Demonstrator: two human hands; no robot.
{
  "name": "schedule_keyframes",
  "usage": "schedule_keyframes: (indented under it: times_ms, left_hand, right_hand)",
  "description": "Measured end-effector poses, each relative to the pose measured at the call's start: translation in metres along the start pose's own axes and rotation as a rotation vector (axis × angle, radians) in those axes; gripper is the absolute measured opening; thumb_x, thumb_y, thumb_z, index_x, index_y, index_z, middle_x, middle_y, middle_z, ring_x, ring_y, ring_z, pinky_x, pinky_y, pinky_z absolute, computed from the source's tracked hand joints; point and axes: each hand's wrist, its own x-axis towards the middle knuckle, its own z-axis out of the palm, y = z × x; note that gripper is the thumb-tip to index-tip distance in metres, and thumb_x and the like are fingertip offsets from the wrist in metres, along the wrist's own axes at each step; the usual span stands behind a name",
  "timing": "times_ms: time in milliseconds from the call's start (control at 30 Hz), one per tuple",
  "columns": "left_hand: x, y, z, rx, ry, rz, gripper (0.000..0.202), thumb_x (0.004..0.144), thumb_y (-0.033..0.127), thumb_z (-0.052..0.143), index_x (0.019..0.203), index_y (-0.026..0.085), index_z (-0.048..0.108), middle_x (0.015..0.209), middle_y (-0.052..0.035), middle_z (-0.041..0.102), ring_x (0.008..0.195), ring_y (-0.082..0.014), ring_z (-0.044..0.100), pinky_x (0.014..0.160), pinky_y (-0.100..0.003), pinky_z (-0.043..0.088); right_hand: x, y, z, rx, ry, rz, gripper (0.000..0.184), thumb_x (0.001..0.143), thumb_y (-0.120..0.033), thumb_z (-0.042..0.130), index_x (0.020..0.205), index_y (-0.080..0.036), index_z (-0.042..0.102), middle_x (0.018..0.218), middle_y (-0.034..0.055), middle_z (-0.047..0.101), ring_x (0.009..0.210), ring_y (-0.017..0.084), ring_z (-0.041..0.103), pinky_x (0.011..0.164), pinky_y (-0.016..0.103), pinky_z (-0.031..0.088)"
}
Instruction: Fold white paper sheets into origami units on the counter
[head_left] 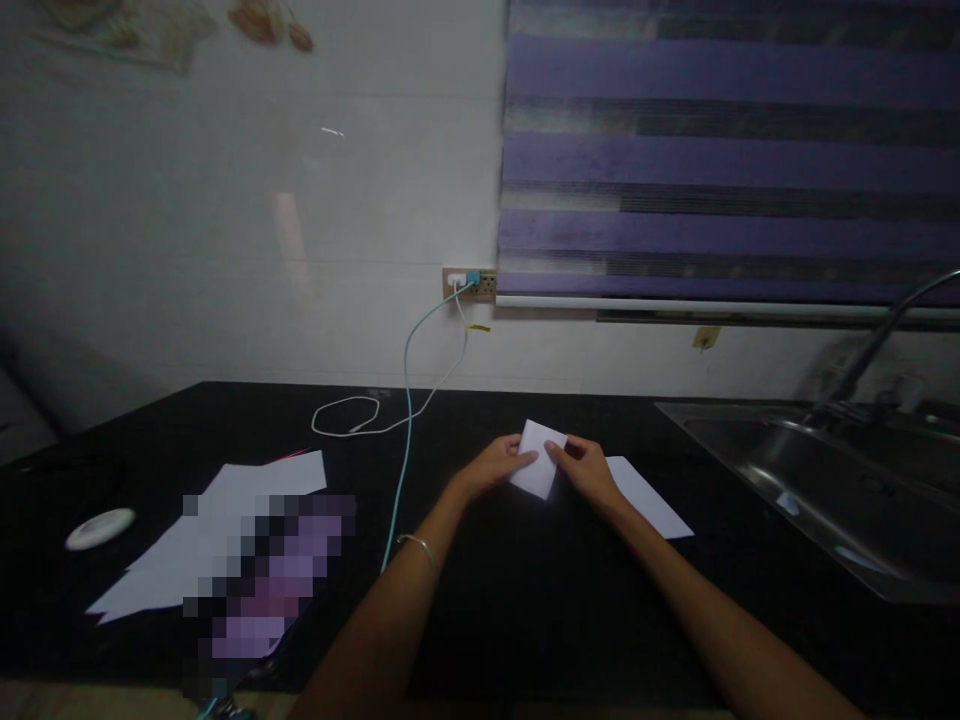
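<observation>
My left hand (491, 465) and my right hand (585, 468) both pinch a small folded piece of white paper (538, 458), held just above the black countertop (480, 600). My left fingers grip its left edge, my right fingers its right edge. A flat white sheet (651, 498) lies on the counter just right of my right hand, partly under it. A thin bracelet circles my left wrist.
A stack of white sheets (217, 530) lies at the left, partly blurred over. A small white oval object (99, 528) sits further left. White and blue cables (405, 420) run from a wall socket (469, 284). A steel sink (832, 480) with a tap is at the right.
</observation>
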Motion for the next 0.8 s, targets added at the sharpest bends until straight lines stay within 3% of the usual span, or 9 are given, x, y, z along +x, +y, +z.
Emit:
schedule_keyframes:
  times_ms: [267, 333, 500, 800]
  left_hand:
    - [0.003, -0.006, -0.006, 0.174, 0.019, -0.068, 0.048, 0.067, 0.045, 0.074, 0.093, 0.004, 0.068, 0.080, -0.0121, 0.068, 0.068, -0.0167, 0.063, 0.066, -0.027, 0.046]
    - [0.005, -0.008, -0.008, 0.211, 0.054, -0.044, 0.050, 0.068, 0.047, 0.073, 0.093, 0.004, 0.067, 0.080, -0.0120, 0.068, 0.066, -0.0164, 0.062, 0.063, -0.026, 0.046]
    - [0.005, -0.007, -0.008, 0.254, 0.097, -0.007, 0.052, 0.069, 0.049, 0.071, 0.095, 0.004, 0.067, 0.079, -0.0113, 0.068, 0.065, -0.0164, 0.062, 0.061, -0.026, 0.047]
    - [0.002, 0.000, -0.003, 0.315, 0.088, -0.013, 0.049, 0.072, 0.049, 0.069, 0.095, 0.005, 0.068, 0.082, -0.0119, 0.068, 0.067, -0.0162, 0.061, 0.063, -0.026, 0.046]
  right_hand:
    - [-0.002, -0.008, 0.000, 0.068, 0.003, 0.007, 0.044, 0.070, -0.053, 0.067, 0.092, -0.014, 0.069, 0.083, 0.0094, 0.071, 0.078, 0.027, 0.065, 0.066, 0.036, 0.051]
    - [-0.002, -0.009, -0.001, 0.095, 0.018, 0.017, 0.044, 0.069, -0.052, 0.068, 0.090, -0.015, 0.069, 0.078, 0.0083, 0.070, 0.073, 0.025, 0.065, 0.063, 0.035, 0.050]
    - [-0.001, -0.007, -0.004, 0.012, 0.062, -0.012, 0.036, 0.071, -0.052, 0.067, 0.067, -0.016, 0.067, 0.058, 0.0021, 0.062, 0.055, 0.017, 0.056, 0.054, 0.028, 0.041]
    - [-0.004, -0.012, -0.005, -0.020, 0.024, -0.063, 0.037, 0.078, -0.051, 0.059, 0.065, -0.017, 0.064, 0.057, 0.0011, 0.059, 0.054, 0.015, 0.053, 0.055, 0.027, 0.039]
